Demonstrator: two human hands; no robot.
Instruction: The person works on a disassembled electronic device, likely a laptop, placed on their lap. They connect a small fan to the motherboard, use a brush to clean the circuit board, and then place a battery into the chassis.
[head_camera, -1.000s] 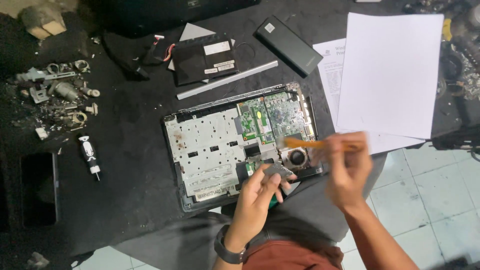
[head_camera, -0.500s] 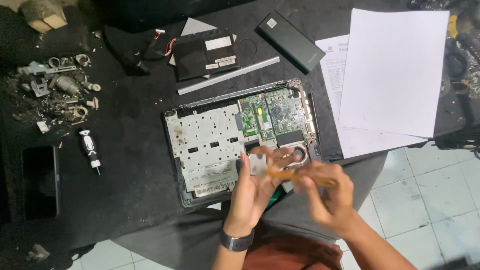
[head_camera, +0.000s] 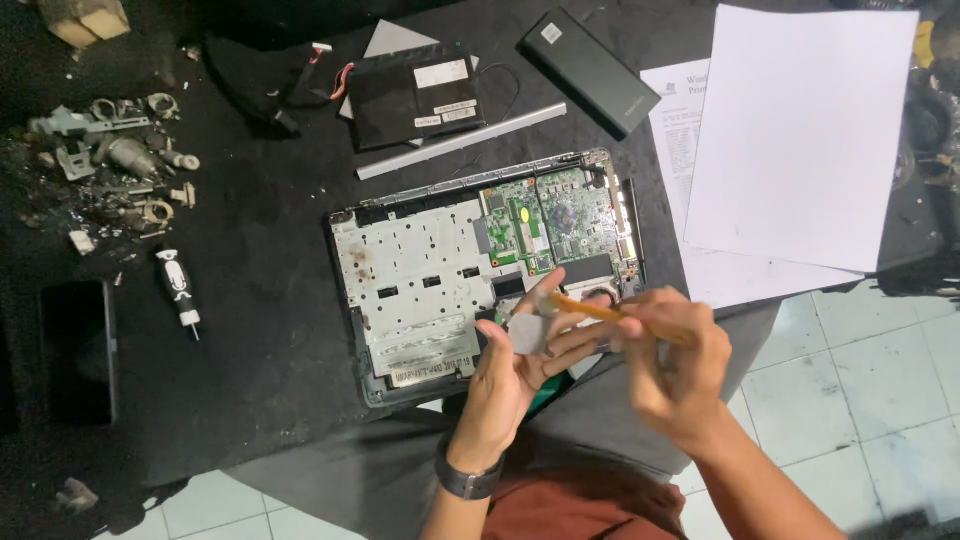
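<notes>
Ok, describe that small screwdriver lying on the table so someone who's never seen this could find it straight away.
Start at the opened laptop in the middle of the black table and look left across the bare cloth. The small screwdriver lies there alone, below the heap of pale metal scraps and right of a dark flat phone. Its black-and-white handle with a short metal tip pointing down sets it apart.

Bare forearms, a dark wristwatch (head_camera: 468, 480) on the left wrist
</notes>
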